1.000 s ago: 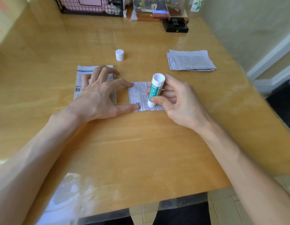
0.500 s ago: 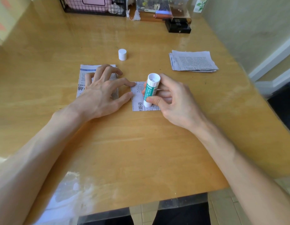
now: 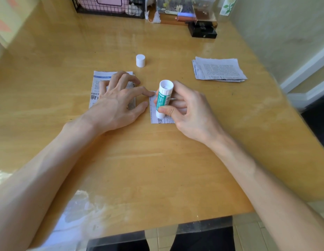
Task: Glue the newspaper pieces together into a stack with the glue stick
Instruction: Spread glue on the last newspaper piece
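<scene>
Newspaper piece (image 3: 162, 121) flat on tabletop (image 3: 139, 169) under glue stick (image 3: 163, 98), tip down, gripped by right hand (image 3: 190, 113); left hand (image 3: 117, 102) spread, fingertips pinning its edge and neighbouring sheet (image 3: 97, 78). Best stroked lightly out to every corner. Farther: cap (image 3: 140, 60), unglued pile (image 3: 218, 69).

Right hand (image 3: 190, 113) grips glue stick (image 3: 163, 100) tip-down on small newspaper piece (image 3: 157, 121); left hand (image 3: 117, 104), fingers spread, touches its 10 o'clock corner; white cap (image 3: 140, 60) at 12, newspaper pile (image 3: 218, 69) at 2 o'clock.

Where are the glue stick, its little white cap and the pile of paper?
glue stick (image 3: 163, 100): head view, on its green label.
white cap (image 3: 140, 61): head view, on its side wall.
pile of paper (image 3: 219, 69): head view, on the top sheet.
</scene>
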